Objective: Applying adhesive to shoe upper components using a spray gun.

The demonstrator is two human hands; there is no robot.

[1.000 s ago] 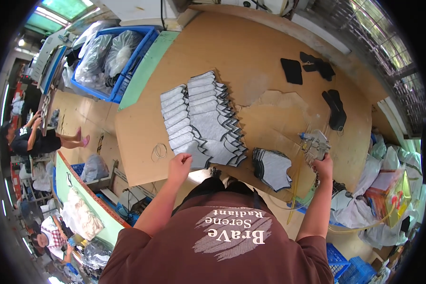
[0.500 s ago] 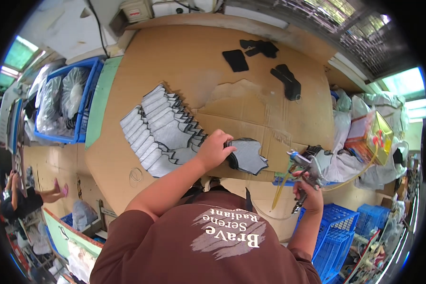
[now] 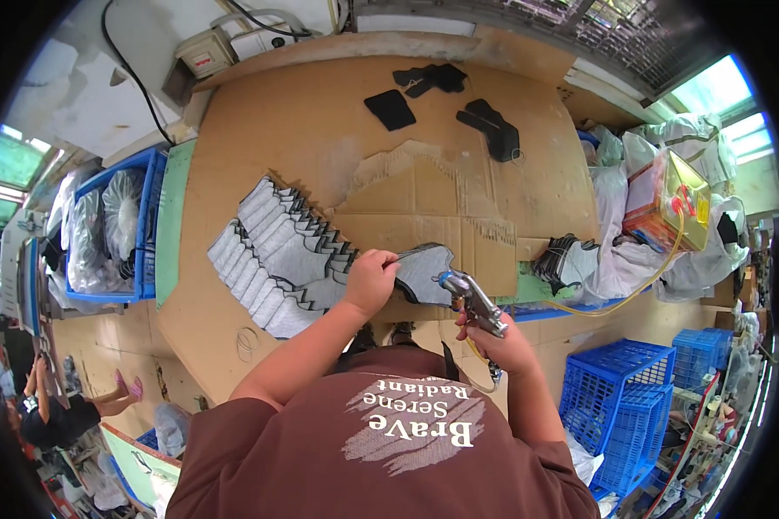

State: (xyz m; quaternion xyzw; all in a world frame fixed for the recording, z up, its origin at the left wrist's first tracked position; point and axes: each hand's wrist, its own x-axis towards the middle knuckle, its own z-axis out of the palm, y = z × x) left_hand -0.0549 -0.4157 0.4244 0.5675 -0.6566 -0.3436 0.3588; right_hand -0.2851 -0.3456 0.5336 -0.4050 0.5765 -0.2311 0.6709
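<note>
My left hand (image 3: 372,281) pinches the left edge of a grey fabric piece (image 3: 424,270) with a black edge, at the near side of the cardboard-covered table (image 3: 398,195). My right hand (image 3: 495,342) is wrapped round a metal spray gun (image 3: 478,303) with a blue nozzle end, pointing left right beside the piece's right end. A yellowish hose (image 3: 658,275) curves off to the right. Left of my left hand, overlapping rows of similar grey pieces (image 3: 277,246) fan out across the cardboard. Another bunch of grey and black pieces (image 3: 567,262) lies at the table's right edge.
Black cut pieces (image 3: 390,110) lie toward the far side. A yellow-sided container (image 3: 671,203) stands among plastic bags at right. Blue crates (image 3: 614,406) stack below right; a blue bin (image 3: 151,216) with bagged goods stands left. Another person (image 3: 56,415) is at far left.
My right hand has brought the spray gun left, up to the grey piece. My left hand still holds that piece, whose free end now points further up. The whole view has shifted somewhat.
</note>
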